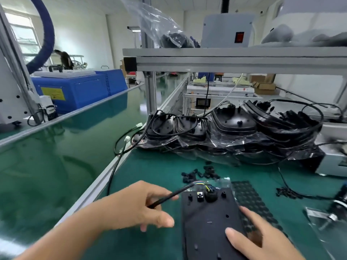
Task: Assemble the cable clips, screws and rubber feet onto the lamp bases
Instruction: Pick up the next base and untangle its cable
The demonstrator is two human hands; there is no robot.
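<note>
A black lamp base point(210, 226) is laid flat on the green bench point(150, 169), close to the person. A thin black cable point(169, 197) comes out from the far end of the base, where small coloured wires point(201, 183) can be seen. The cable is pinched by the left hand point(135, 205) between the thumb and the curled fingers. The right side of the base is held by the right hand point(259, 237), with the thumb pressed on top and the fingers wrapped round the edge. A black sheet of rubber feet point(249, 197) is seen just beside the base, partly under it. Small black clips point(199, 173) are scattered on the bench beyond the base. More black bases point(234, 128), wrapped in clear plastic with cables, are piled at the back of the bench. A blue machine point(80, 89) is seen far to the left.
</note>
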